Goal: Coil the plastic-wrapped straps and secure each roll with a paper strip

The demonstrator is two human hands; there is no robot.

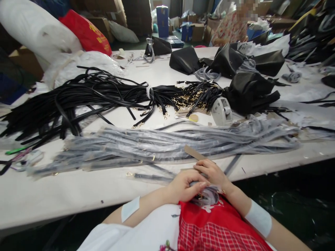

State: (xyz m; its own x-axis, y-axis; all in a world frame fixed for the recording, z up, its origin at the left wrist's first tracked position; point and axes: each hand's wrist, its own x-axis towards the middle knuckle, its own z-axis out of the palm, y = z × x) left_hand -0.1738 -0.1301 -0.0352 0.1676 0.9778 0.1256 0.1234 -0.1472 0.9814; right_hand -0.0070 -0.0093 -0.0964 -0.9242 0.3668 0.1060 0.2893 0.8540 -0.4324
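Observation:
My left hand (184,186) is closed, with fingers and thumb curled over a coiled strap in clear plastic (209,196) at the table's front edge. Close against it, my right hand (213,172) is bent with its fingers curled in. What lies under those fingers is hidden. A flat brown strip (193,152) reaches out just beyond the right fingertips. To the left of my hands lies a plastic-sleeved strap with a gold clasp (130,174). Beyond them, a long pile of plastic-sleeved straps (167,144) stretches across the table.
A tied bundle of black straps (104,92) with gold clasps lies farther back, beside a white tape dispenser (222,111) and a yellow round item (193,118). Black bags (248,92) stand at right. Another person (229,28) is across the table (78,195).

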